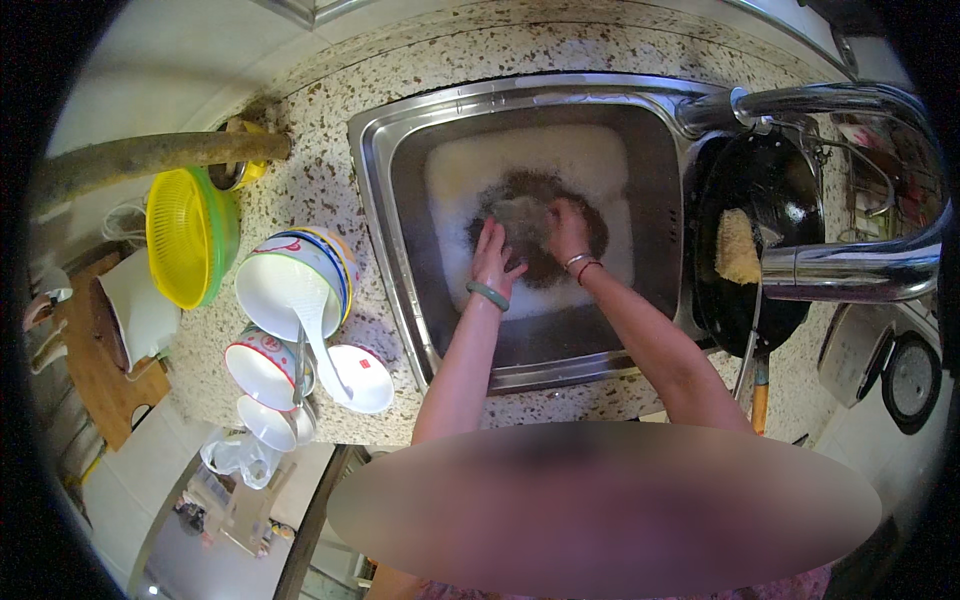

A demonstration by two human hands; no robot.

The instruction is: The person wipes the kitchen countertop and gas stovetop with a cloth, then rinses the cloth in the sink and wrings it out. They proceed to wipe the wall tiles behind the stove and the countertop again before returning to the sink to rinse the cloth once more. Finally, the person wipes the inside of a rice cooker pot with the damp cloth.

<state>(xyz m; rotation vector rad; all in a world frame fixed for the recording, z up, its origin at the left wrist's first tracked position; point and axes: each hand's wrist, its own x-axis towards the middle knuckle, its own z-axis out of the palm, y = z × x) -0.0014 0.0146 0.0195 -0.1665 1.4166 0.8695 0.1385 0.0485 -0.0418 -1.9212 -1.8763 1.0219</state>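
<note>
Both hands are down in the steel sink [375, 160], wrists in the suds. The left hand [492, 258] lies with fingers spread flat, fingertips on the near-left edge of a grey dishcloth [520, 215]. The right hand [567, 232] curls closed on the cloth's right side. The cloth bunches between them, just beyond both sets of fingertips, over a dark round pan [595, 232] under the foam.

My bare forearms and hands, seen from above.

My arms are uncovered, no sleeves showing. My left hand [492, 258] has a smooth green bangle at the wrist. My right hand [566, 232] wears a thin silver bangle and, just behind it, a narrow red cord.
</note>
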